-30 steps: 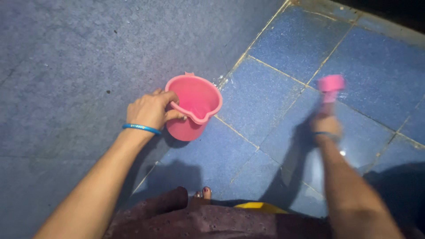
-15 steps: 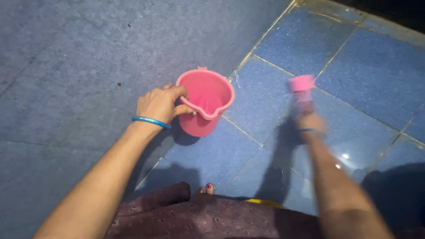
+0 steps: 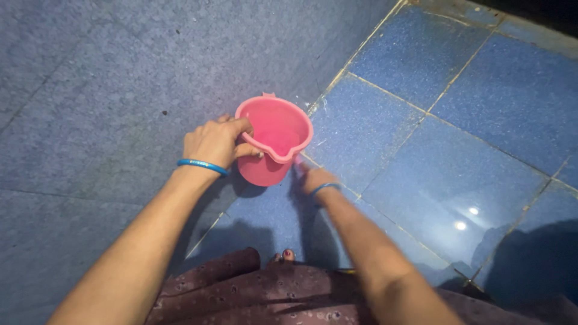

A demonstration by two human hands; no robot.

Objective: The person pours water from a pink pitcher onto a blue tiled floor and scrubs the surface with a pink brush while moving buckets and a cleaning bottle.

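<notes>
Nearby, left hand (image 3: 212, 142) grips pink mug (image 3: 274, 144); right hand (image 3: 315, 179) beneath.

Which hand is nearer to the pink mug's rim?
Left. The left hand grips the pink mug at its rim, thumb hooked over the edge. The right hand sits lower, beside the mug's base; whether it touches is unclear.

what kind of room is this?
Probably a bathroom or wash area. The floor is glossy blue tiles with wet glints and grout lines, next to a rough grey slab. The left hand grips a pink mug by its rim; the right hand is low beside it.
</notes>
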